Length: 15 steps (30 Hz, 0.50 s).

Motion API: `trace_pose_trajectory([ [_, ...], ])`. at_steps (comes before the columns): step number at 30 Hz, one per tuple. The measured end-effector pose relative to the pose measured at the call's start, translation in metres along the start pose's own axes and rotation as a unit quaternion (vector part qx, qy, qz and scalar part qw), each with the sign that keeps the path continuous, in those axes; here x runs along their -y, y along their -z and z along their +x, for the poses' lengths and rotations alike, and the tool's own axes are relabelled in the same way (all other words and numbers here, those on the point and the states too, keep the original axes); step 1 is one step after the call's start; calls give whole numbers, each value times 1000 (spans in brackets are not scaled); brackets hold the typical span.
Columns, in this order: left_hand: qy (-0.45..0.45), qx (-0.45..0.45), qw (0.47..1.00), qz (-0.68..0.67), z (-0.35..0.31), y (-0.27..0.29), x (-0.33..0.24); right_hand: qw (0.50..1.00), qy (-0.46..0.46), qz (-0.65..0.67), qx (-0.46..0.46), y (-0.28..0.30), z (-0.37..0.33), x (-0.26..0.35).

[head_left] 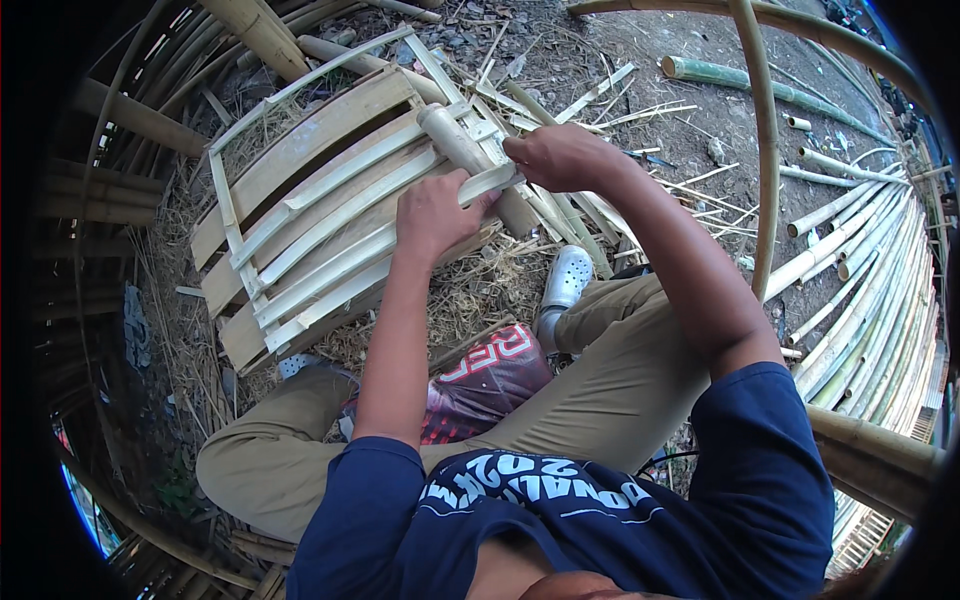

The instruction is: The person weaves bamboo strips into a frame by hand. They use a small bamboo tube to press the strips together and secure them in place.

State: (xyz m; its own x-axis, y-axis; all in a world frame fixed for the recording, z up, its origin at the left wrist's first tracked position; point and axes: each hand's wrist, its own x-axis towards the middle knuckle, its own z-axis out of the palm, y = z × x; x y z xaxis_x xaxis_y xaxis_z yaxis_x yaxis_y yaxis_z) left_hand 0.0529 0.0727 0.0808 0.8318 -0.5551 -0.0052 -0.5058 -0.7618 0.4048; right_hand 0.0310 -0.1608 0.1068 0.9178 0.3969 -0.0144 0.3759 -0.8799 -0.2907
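A slatted bamboo panel point(340, 205) lies in front of me, made of pale split strips set side by side within a thin frame. My left hand point(437, 215) is closed round a pale bamboo strip point(488, 183) near the panel's right side. At that strip's far end, my right hand point(562, 158) is closed, its fingertips pressed together on the strip. Whether anything else is inside the right fist is hidden. Under the strip, a thick round length of bamboo point(455, 140) lies slantwise across the panel's right edge.
Bamboo shavings and split pieces point(660, 110) litter the ground. A green bamboo pole point(745, 83) lies at the far right, above a large stack of bamboo poles point(870, 290). An upright bamboo pole point(762, 150) stands beside my right arm. A dark red printed cloth point(490, 385) lies between my legs.
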Motion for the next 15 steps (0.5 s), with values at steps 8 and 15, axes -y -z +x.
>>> trace_pose_trajectory([
  [8,-7,30,999,30,1,3,1,988,-24,-100,113,18,14,9],
  [15,-13,41,999,25,3,0,4,985,11,-90,144,20,24,3],
])
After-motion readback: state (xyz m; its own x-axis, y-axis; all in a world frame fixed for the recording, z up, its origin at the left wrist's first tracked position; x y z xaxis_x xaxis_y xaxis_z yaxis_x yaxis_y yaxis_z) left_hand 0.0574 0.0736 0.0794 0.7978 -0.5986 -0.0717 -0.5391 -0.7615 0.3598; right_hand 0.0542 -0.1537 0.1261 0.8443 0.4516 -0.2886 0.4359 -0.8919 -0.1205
